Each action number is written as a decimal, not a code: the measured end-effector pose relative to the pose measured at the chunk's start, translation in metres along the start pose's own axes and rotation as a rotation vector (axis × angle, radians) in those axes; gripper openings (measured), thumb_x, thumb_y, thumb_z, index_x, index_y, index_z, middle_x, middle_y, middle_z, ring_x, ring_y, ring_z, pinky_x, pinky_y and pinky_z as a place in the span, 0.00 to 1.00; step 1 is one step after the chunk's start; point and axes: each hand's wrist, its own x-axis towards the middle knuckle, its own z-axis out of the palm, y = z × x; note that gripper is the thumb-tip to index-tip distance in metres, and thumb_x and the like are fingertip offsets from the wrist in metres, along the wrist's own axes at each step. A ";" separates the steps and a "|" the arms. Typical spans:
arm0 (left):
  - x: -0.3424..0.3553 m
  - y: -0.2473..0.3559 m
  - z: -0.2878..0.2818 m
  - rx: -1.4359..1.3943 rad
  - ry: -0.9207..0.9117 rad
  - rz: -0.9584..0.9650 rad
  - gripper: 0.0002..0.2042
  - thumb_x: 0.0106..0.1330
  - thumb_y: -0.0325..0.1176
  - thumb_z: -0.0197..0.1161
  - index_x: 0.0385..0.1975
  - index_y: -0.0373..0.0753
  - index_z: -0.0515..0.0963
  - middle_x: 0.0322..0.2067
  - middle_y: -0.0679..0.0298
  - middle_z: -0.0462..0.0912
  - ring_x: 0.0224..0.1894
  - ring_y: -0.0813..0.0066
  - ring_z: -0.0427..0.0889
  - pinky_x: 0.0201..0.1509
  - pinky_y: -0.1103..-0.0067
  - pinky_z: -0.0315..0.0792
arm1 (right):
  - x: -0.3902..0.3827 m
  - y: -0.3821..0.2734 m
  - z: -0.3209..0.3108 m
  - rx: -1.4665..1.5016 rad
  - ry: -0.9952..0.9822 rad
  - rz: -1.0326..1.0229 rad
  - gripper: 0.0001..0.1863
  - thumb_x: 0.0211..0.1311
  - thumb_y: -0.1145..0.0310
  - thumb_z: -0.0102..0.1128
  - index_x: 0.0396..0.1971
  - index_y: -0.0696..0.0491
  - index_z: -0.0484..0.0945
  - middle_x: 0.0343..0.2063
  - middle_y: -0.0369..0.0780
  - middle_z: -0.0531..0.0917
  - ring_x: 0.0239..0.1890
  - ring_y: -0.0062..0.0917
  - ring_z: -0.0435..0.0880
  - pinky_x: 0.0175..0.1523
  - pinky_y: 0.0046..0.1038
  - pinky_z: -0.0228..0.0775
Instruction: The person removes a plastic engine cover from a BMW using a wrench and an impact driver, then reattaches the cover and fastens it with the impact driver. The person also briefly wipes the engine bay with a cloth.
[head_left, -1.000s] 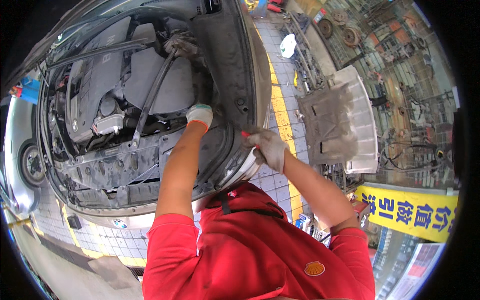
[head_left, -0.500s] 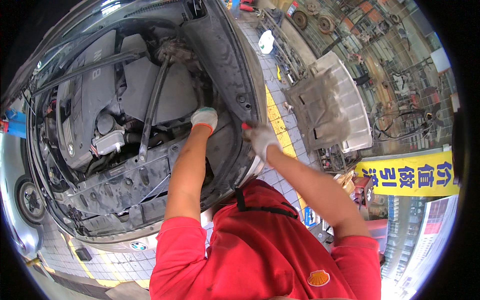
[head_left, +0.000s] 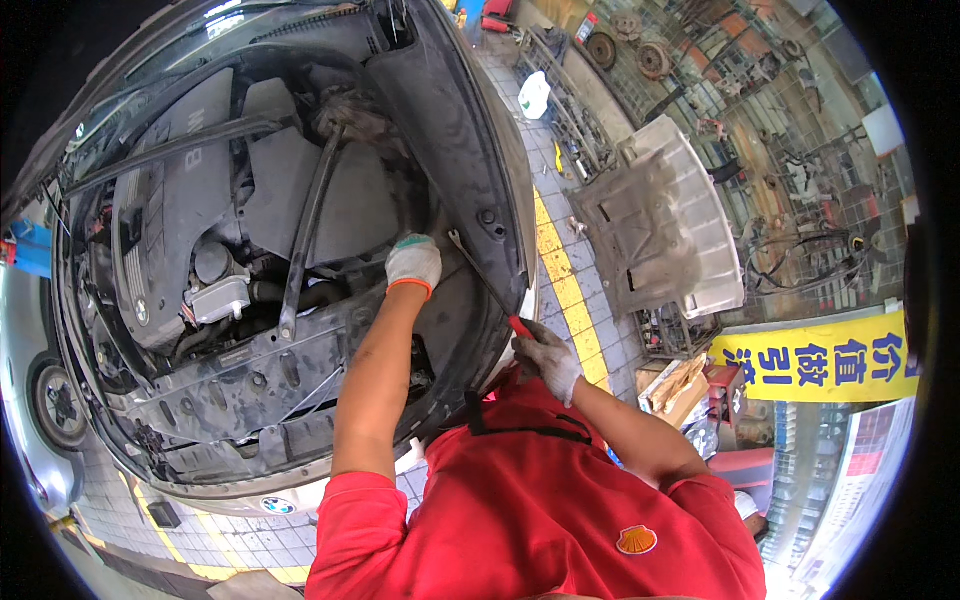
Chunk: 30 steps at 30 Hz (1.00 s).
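My right hand (head_left: 548,360), in a grey-white work glove, is wrapped round the red handle of a pry tool (head_left: 487,282). The tool's long, dark shaft slants up and left, and its small forked tip lies over the black trim panel (head_left: 455,120) along the car's fender. My left hand (head_left: 413,263), in a white knit glove with a green fingertip area and orange cuff, is closed at the corner of the engine bay. Whatever its fingers hold there is hidden. Both hands are at the car's open engine bay, beside the dark engine cover (head_left: 180,190).
A strut bar (head_left: 312,230) crosses the bay left of my left hand. On the right, a large grey undertray (head_left: 655,220) leans by a metal rack. A yellow banner (head_left: 820,350) hangs farther right. A silver car (head_left: 40,430) stands at the far left.
My right hand has drawn back toward my body, bringing the pry tool's shaft and forked tip into clear sight. My left hand has shifted slightly down.
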 end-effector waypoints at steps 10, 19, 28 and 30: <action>0.041 -0.012 0.044 -0.121 0.068 -0.249 0.17 0.71 0.31 0.51 0.52 0.36 0.84 0.55 0.53 0.86 0.60 0.56 0.83 0.64 0.67 0.75 | 0.026 -0.008 -0.067 0.067 -0.189 -0.031 0.38 0.73 0.62 0.61 0.75 0.63 0.58 0.35 0.38 0.80 0.31 0.22 0.79 0.40 0.29 0.81; 0.057 0.027 0.042 -0.234 0.085 -0.516 0.17 0.67 0.27 0.55 0.55 0.42 0.79 0.52 0.49 0.86 0.55 0.49 0.85 0.57 0.61 0.79 | 0.124 -0.087 -0.132 0.202 -0.430 0.033 0.41 0.70 0.63 0.64 0.76 0.63 0.56 0.32 0.34 0.77 0.32 0.21 0.76 0.37 0.26 0.75; 0.067 0.082 0.011 -0.126 -0.053 -0.737 0.20 0.70 0.31 0.52 0.60 0.43 0.78 0.55 0.56 0.86 0.57 0.54 0.84 0.61 0.65 0.77 | 0.186 -0.141 -0.170 0.125 -0.562 0.084 0.39 0.72 0.64 0.62 0.76 0.60 0.57 0.37 0.36 0.78 0.32 0.20 0.77 0.38 0.26 0.76; 0.066 0.036 0.062 -0.030 -0.083 -0.692 0.20 0.71 0.29 0.51 0.62 0.43 0.78 0.54 0.59 0.87 0.59 0.57 0.83 0.63 0.68 0.76 | 0.190 -0.145 -0.168 -0.006 -0.601 0.027 0.38 0.71 0.61 0.60 0.75 0.60 0.58 0.37 0.36 0.78 0.31 0.20 0.77 0.38 0.29 0.81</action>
